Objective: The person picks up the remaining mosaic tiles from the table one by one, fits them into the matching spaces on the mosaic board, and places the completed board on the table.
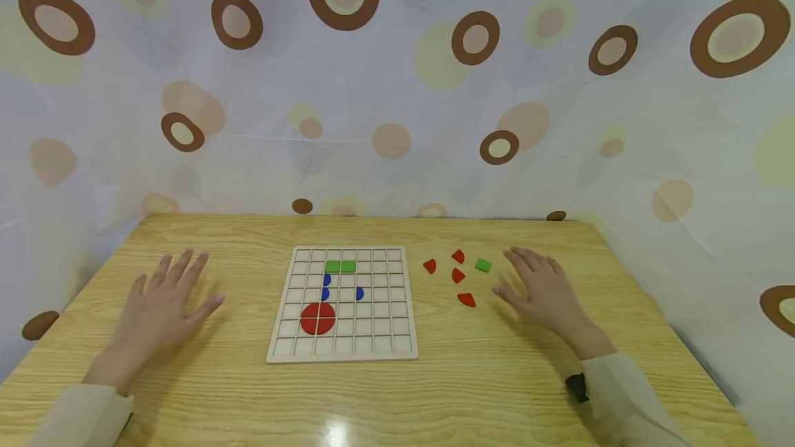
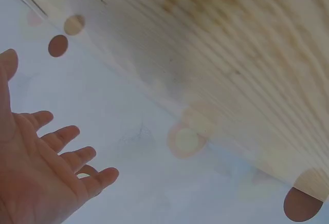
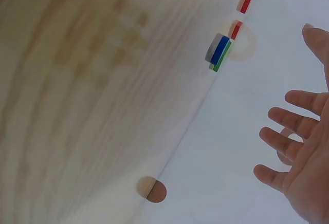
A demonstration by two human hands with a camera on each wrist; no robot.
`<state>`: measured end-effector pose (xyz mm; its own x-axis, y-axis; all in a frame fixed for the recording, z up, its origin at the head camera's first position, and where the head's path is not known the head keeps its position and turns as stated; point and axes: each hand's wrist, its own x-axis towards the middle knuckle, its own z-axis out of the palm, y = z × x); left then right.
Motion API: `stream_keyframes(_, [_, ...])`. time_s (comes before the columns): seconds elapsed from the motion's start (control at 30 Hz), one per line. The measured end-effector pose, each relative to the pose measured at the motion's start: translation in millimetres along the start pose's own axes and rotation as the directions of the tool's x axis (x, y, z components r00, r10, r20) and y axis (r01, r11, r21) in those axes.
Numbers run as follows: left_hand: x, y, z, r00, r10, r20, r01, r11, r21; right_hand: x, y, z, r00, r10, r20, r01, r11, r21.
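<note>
A pale wooden grid board (image 1: pixel 385 347) lies on the table. On its upper part sit two green squares (image 1: pixel 341 266) side by side, with blue half-discs (image 1: pixel 327 279) below them and another blue half-disc (image 1: pixel 359 293) to the right. Red quarter pieces (image 1: pixel 317 319) form a full circle at the lower left. My left hand (image 1: pixel 158 316) is held left of the board, fingers spread, holding nothing. To the right, my right hand (image 1: pixel 549 295) has its fingers extended and holds nothing; its fingertips are near a loose green square (image 1: pixel 483 265).
Loose red quarter pieces (image 1: pixel 458 275) lie between the board and my right hand. A wood-grain table (image 1: pixel 459 392) spreads under everything, and a patterned cloth (image 1: pixel 397 88) hangs behind it and along the sides.
</note>
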<state>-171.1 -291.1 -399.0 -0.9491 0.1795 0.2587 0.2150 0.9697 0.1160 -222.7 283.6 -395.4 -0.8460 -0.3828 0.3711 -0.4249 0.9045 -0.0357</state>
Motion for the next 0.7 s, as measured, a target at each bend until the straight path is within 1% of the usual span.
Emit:
stream_keyframes(0.27, [7.2, 8.9, 3.7, 0.998, 0.05, -0.044, -0.049, 0.999, 0.021, 5, -9, 4, 0.998, -0.058, -0.004, 0.058, 0.998, -0.027])
stream_keyframes(0.53, [10.9, 21.2, 8.1, 0.99, 0.11, -0.091, -0.107, 0.994, 0.038, 8, -18, 8, 0.993, -0.116, 0.008, 0.116, 0.993, -0.009])
stream_keyframes(0.7, [12.7, 28.2, 10.0, 0.987, 0.132, -0.087, -0.129, 0.991, 0.037, 9, -23, 11, 0.987, -0.161, -0.006, 0.161, 0.987, -0.011])
